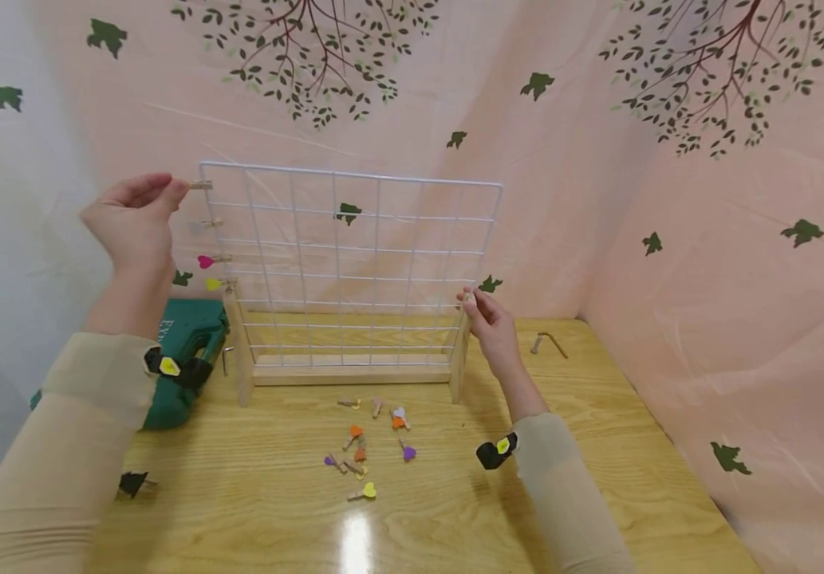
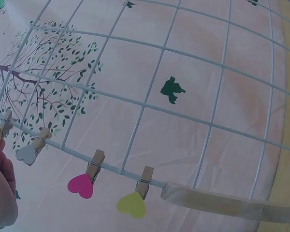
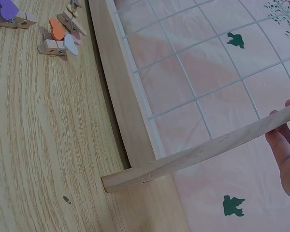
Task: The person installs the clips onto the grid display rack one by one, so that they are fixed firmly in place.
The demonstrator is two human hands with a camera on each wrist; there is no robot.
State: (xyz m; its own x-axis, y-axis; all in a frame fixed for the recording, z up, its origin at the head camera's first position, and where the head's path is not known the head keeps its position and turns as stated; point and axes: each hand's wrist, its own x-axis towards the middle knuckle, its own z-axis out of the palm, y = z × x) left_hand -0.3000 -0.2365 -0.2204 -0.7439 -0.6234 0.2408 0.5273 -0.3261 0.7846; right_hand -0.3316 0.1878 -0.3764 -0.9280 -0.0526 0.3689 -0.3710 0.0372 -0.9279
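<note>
A white wire grid (image 1: 354, 174) stands upright in a wooden base (image 1: 354, 375). My left hand (image 1: 135, 215) is at its upper left corner, pinching a small wooden clothespin (image 1: 199, 185) that meets the side wire. Below it on the same wire sit clothespins with a whitish heart (image 2: 27, 154), a pink heart (image 2: 81, 187) and a yellow heart (image 2: 131, 206). On the other side, my right hand (image 1: 496, 335) holds the upper end of the right wooden upright (image 3: 203, 152), fingers on both sides of the wood.
Several loose clothespins with coloured hearts, one yellow (image 1: 368, 492), lie on the wooden table (image 1: 254, 518) before the stand. A green case (image 1: 189, 327) is at left. An L-shaped hex key (image 1: 553, 343) lies at right, and a small black object (image 1: 133, 482) at front left.
</note>
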